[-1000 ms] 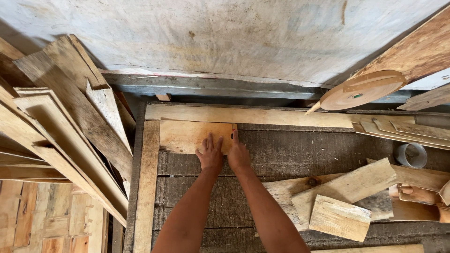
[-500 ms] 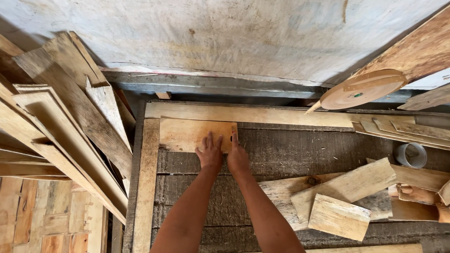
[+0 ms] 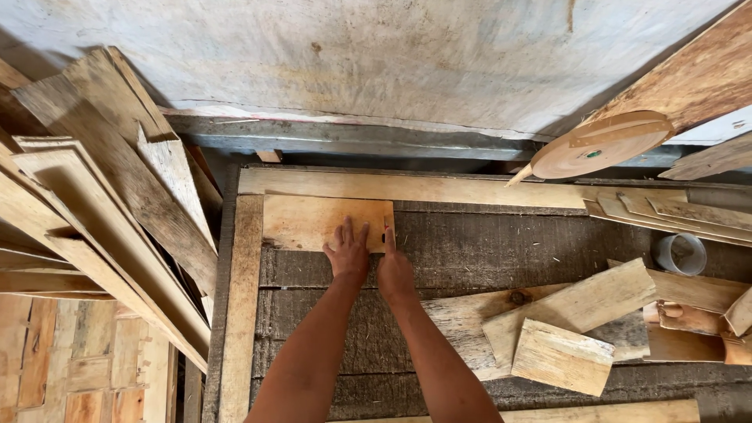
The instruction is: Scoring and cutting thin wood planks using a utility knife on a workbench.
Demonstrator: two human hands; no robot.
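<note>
Staying flat on plywood piece (image 3: pixel 313 222), both hands unmoved

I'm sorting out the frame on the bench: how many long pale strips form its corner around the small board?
2: one strip lies along the far edge, one strip runs down the left side. The small board sits in their corner under the left hand. Others may be out of view.

Both hands press on a small plywood panel (image 3: pixel 313 222) set in the far left corner of a wooden frame (image 3: pixel 243 298) on the dark tabletop (image 3: pixel 501 247). The left hand (image 3: pixel 348 254) lies flat with fingers spread; the right hand (image 3: pixel 394 270) sits at the panel's right edge. Offcuts (image 3: pixel 564 356) lie to the right, and stacked boards (image 3: pixel 94 219) lean at left.
</note>
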